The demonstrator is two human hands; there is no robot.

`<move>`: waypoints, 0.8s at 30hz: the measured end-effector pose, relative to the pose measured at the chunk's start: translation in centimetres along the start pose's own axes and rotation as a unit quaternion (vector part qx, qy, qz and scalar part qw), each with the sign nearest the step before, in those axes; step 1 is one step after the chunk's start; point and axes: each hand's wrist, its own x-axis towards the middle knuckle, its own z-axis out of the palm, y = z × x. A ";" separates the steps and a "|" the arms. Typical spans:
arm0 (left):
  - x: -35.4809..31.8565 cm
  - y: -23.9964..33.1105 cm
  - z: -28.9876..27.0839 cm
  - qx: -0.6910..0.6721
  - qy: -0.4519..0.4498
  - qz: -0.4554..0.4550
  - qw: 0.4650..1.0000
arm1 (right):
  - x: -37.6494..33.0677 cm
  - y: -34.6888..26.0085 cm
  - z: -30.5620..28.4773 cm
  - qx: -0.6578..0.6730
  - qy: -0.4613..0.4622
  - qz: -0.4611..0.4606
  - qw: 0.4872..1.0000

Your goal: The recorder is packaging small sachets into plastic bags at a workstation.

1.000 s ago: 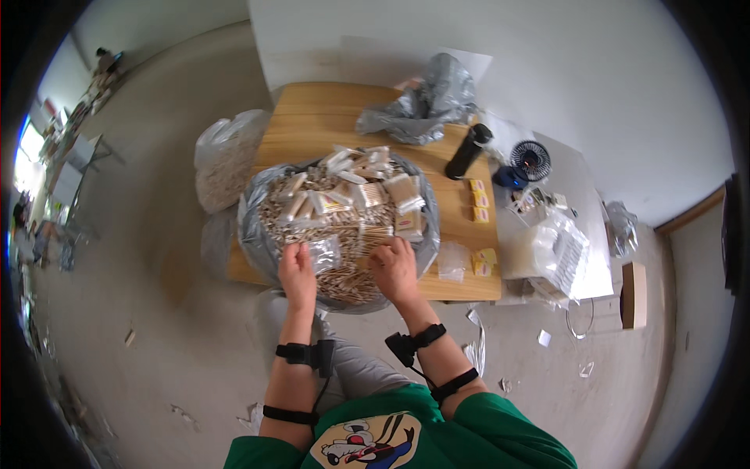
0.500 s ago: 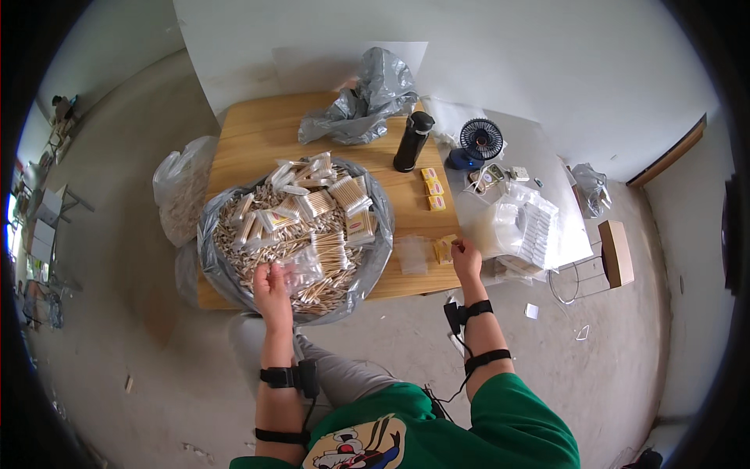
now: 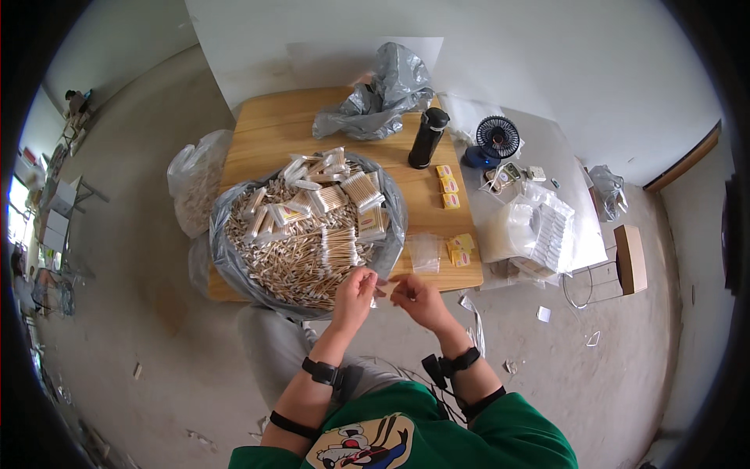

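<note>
My left hand [image 3: 356, 300] and my right hand [image 3: 422, 302] are close together over the table's front edge, just right of the bag of swabs. The left fingers pinch a small clear plastic bag [image 3: 380, 295], mostly hidden by the hands. My right fingers are closed at its other side; what they hold is too small to make out. Loose cotton swabs [image 3: 289, 266] fill a large grey plastic bag [image 3: 398, 207], with packed swab packets [image 3: 363, 191] on top. Flat clear bags [image 3: 424, 254] and small yellow cards [image 3: 461, 248] lie nearest my right hand.
A row of yellow cards [image 3: 448, 186], a black bottle [image 3: 428, 138] and a crumpled grey bag [image 3: 375, 109] sit farther back. On the adjoining table are a small fan [image 3: 497, 138] and stacked clear bags [image 3: 516, 234]. A white sack [image 3: 199, 187] stands at left.
My left hand has moved right with the clear bag, off the swabs. My right hand has left the yellow cards and come in to meet it. The view has shifted slightly.
</note>
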 end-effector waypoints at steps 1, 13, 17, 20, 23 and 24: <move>0.0 -0.1 0.0 -0.068 -0.005 -0.045 0.997 | -0.3 0.0 0.1 -0.015 -0.004 0.024 1.000; 4.5 0.1 -4.7 0.332 0.036 0.238 0.912 | 4.4 7.4 -4.5 -0.180 0.343 0.087 0.918; 5.8 -0.4 -3.9 0.441 -0.016 0.240 0.865 | 3.0 5.0 -1.6 -0.464 0.331 -0.020 0.821; 5.9 -1.6 -3.5 0.478 -0.077 0.191 0.854 | 3.5 3.8 -1.3 -0.435 0.301 -0.062 0.846; 5.1 -3.2 -5.3 0.495 -0.067 0.167 0.850 | 4.6 -0.1 0.6 -0.397 0.245 -0.101 0.879; 4.6 -3.4 -5.9 0.478 -0.049 0.160 0.862 | 5.2 -2.0 1.5 -0.424 0.219 -0.154 0.865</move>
